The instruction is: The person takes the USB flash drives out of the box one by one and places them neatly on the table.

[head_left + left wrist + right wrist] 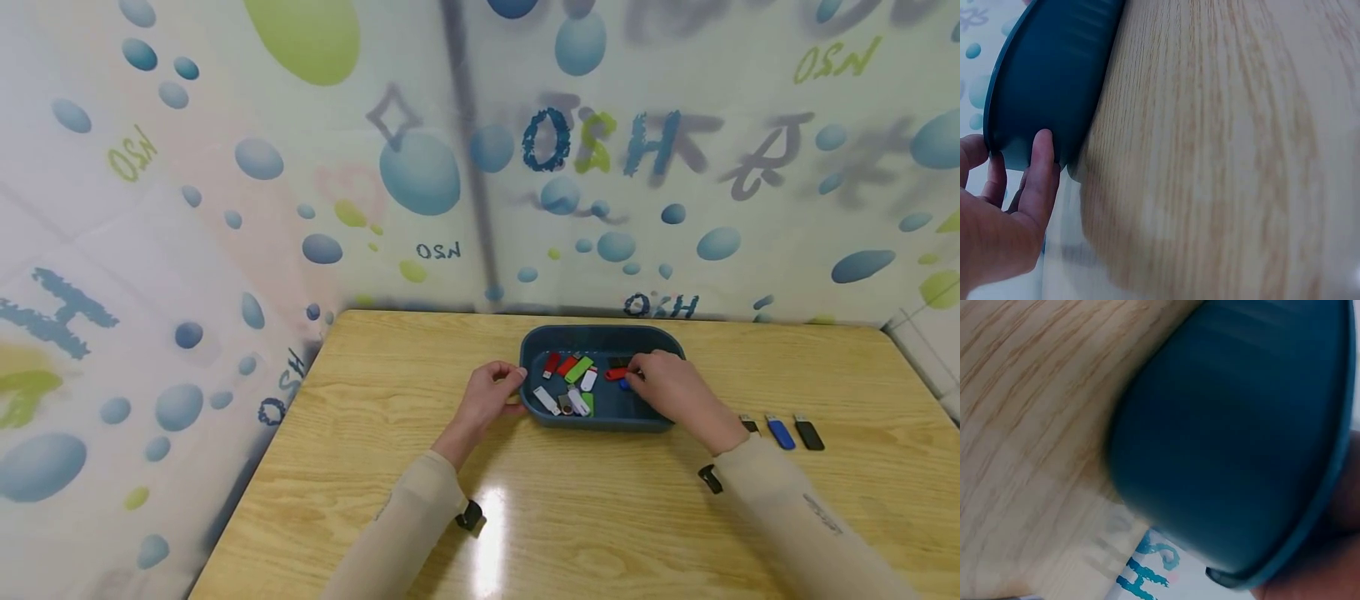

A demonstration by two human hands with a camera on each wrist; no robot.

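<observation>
A dark teal plastic bin (600,423) stands on the table with several USB flash drives inside, among them a green one (580,369) and a white one (546,401). My left hand (489,393) grips the bin's left end, thumb at the rim and fingers against the outer wall (1054,69). Reaching over the right side, my right hand (667,385) has its fingertips down inside the bin, right beside a red flash drive (617,374) and a blue one (624,384). I cannot tell whether these fingers pinch a drive; the bin wall hides them in the right wrist view.
On the wooden table (360,425), right of the bin, lie a blue flash drive (780,432) and a black one (809,432) in a row, with another dark one (749,425) partly behind the right forearm. A patterned curtain (420,275) hangs behind the table's far edge.
</observation>
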